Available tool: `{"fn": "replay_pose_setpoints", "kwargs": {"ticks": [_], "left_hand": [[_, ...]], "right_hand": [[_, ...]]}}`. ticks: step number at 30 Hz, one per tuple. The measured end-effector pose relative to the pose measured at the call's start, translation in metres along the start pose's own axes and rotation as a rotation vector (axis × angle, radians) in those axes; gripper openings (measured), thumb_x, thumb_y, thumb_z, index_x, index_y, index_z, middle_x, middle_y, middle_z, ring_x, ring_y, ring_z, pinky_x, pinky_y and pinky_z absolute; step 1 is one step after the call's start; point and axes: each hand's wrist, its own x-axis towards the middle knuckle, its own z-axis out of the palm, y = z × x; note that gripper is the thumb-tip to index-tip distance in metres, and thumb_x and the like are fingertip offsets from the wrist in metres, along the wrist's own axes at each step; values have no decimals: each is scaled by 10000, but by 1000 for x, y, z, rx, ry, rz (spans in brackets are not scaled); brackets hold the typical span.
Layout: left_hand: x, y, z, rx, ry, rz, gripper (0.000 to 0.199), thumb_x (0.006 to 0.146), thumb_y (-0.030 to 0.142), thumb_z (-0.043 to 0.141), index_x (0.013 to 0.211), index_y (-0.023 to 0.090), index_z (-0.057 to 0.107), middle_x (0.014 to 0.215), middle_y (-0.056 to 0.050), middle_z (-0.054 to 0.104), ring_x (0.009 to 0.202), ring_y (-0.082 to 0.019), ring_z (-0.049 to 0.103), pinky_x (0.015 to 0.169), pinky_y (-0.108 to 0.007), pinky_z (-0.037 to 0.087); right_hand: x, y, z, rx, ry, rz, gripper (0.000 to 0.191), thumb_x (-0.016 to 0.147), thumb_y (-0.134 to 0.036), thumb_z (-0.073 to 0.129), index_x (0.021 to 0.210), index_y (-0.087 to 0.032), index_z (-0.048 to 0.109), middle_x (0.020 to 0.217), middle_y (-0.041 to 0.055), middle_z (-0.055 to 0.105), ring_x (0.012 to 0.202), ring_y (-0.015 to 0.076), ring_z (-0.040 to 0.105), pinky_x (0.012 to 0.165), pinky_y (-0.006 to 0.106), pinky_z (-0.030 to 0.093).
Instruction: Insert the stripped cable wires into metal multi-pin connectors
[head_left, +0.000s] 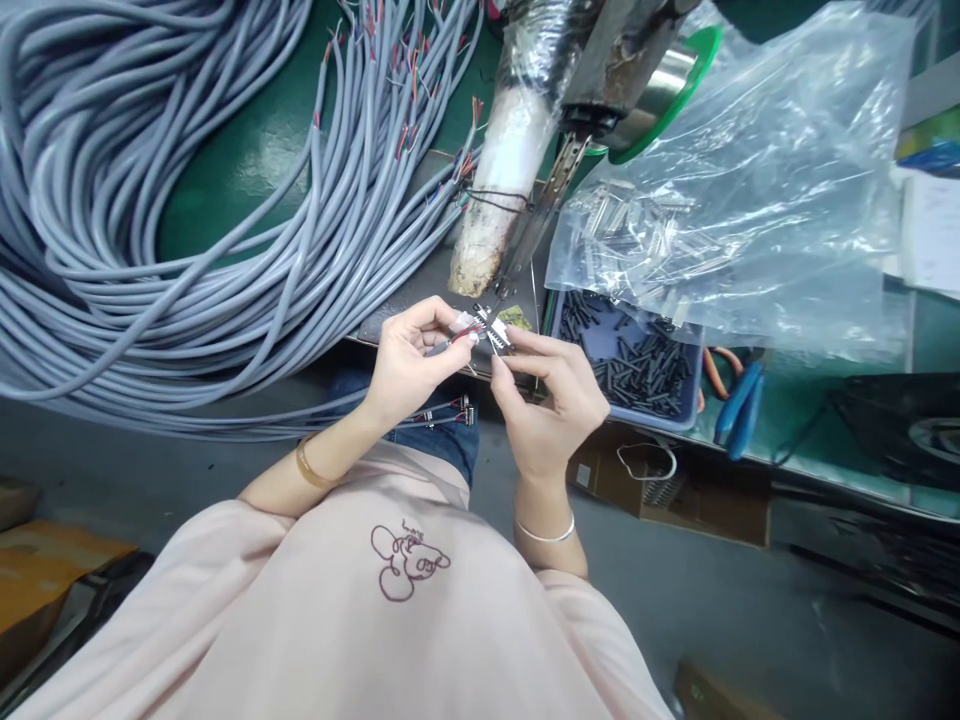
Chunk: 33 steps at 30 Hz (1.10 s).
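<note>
My left hand (pixel 416 355) pinches the stripped end of a grey cable, where thin red, black and white wires (pixel 466 331) fan out. My right hand (pixel 551 395) is closed with thumb and fingertips at a small multi-pin connector (pixel 498 336). The wire ends and the connector meet between my two hands, right under the tip of a soldering station (pixel 504 287). Exactly which pins the wires touch is too small to tell. Below my left wrist, cable ends with connectors on them (pixel 466 411) lie across my lap.
A big bundle of grey cables (pixel 247 250) covers the left. A white exhaust tube (pixel 499 180) and a green-rimmed solder spool (pixel 667 95) hang above. At right are a blue bin (pixel 626 412) of black sleeves, a plastic bag (pixel 750 200) of metal connectors, and blue-handled pliers (pixel 739 410).
</note>
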Motion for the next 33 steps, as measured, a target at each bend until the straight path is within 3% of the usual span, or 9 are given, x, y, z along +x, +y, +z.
{"fn": "replay_pose_setpoints", "kwargs": {"ticks": [8,13,20,24,33], "left_hand": [[1,2,-2,36,-10,-106,234,670,185,796,665,170,563,661,34,624,515,-34,493,452,-141,380],[-3,-1,-3,-9,-23,-121,217,680,188,792,723,175,579,630,54,593,461,-18,433,436,-145,363],[-11,5,-3,-125,-50,-193,241,678,206,804,718,173,568,587,66,577,433,-10,409,413,-137,337],[-12,5,-4,-142,-56,-222,232,634,192,833,698,161,613,623,40,633,451,-10,436,417,-138,339],[-11,0,-7,-124,-64,-182,326,657,300,912,715,167,620,719,5,696,514,-39,523,447,-148,402]], "right_hand": [[-5,0,-2,-38,-39,-32,116,881,-138,725,847,-241,684,981,6,804,891,173,781,793,331,650],[-8,1,0,-47,33,-66,165,853,-92,756,857,-237,679,950,1,812,860,155,786,774,282,636],[-8,-6,-1,94,37,213,127,875,-165,731,777,-213,665,881,13,796,802,159,779,624,254,608],[-10,-7,-1,137,28,274,128,873,-186,733,767,-209,666,881,18,792,817,170,781,637,263,614],[-6,-2,-1,67,4,61,120,866,-127,738,828,-228,685,908,-1,787,862,166,767,795,325,626]]}}
